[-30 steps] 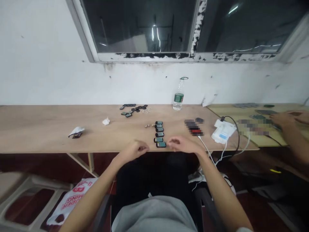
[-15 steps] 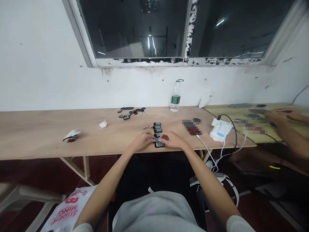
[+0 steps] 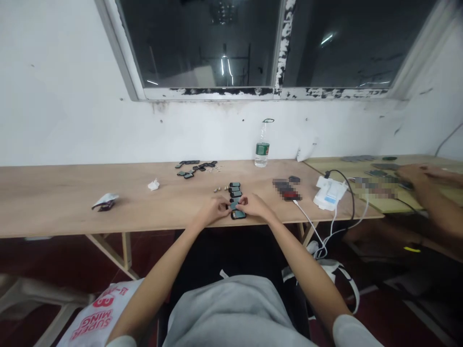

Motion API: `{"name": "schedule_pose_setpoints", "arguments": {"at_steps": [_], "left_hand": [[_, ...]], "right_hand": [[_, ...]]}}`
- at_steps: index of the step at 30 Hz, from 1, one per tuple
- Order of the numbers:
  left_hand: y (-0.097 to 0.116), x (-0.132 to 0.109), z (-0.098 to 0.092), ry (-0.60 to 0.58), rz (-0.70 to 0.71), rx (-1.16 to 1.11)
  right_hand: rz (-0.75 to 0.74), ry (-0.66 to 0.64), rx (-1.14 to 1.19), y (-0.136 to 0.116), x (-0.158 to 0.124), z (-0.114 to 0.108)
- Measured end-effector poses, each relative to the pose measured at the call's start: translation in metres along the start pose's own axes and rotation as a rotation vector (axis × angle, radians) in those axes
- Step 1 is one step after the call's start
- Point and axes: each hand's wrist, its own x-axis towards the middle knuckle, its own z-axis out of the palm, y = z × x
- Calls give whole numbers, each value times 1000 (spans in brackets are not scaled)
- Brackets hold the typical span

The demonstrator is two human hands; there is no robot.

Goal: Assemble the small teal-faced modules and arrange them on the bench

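A column of small black devices with teal faces (image 3: 235, 193) lies on the plywood table (image 3: 65, 207), running away from me. My left hand (image 3: 215, 209) and my right hand (image 3: 253, 206) meet over it from either side. Between their fingertips is one teal-faced device (image 3: 234, 205), pinched from both sides. A further device (image 3: 238, 215) lies at the near end of the column, just below my right fingers. Several tiny beige parts (image 3: 217, 189) sit just left of the column.
Black pieces (image 3: 195, 169) lie scattered farther back, near a water bottle (image 3: 262, 149). To the right are blurred items (image 3: 285, 189), a white charger with cables (image 3: 329, 193), and a co-worker's hand (image 3: 414, 174) on a yellow-green table (image 3: 347, 159). A crumpled tissue (image 3: 154, 184) and wrapper (image 3: 104, 202) lie left.
My hands have come together over the column, from apart to pinching one device between them. The view has tilted slightly, and the co-worker's hand has shifted a little.
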Motion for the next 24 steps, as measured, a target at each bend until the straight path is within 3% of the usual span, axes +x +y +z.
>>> {"name": "schedule_pose_setpoints", "arguments": {"at_steps": [3,7,13,24], "left_hand": [[-2,0,-5,127,76,-40],[1,9,-19,159,186,-102],[0,20,-24,59,215,-68],[-17,15,-23,-48,300,-66]], "right_hand": [[-41,35,287,-1,5,4],[-120,-23,621,-6,11,2],[-120,20,668,-1,13,2],[-88,-72,708,16,16,14]]}}
